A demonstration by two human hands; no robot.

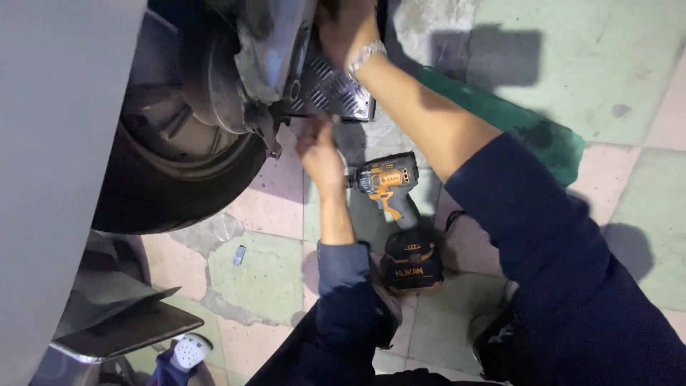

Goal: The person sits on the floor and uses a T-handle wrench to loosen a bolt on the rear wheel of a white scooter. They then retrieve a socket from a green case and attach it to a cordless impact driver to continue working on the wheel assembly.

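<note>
My left hand (319,154) reaches up under a chequered metal plate (336,89), beside the grey engine casing (268,50) of a scooter. Its fingers are bunched and blurred, so I cannot tell whether they pinch anything. My right hand (343,25), with a metal watch on the wrist, rests higher up against the casing and the plate's top edge, and its fingers are hidden. An orange and black cordless driver (391,191) lies on the floor just right of my left wrist, untouched.
The black tyre (179,193) and wheel hub fill the upper left, with a grey body panel (57,143) along the left edge. A green mat (514,121) lies at the upper right. A small metal piece (239,254) sits on the tiled floor.
</note>
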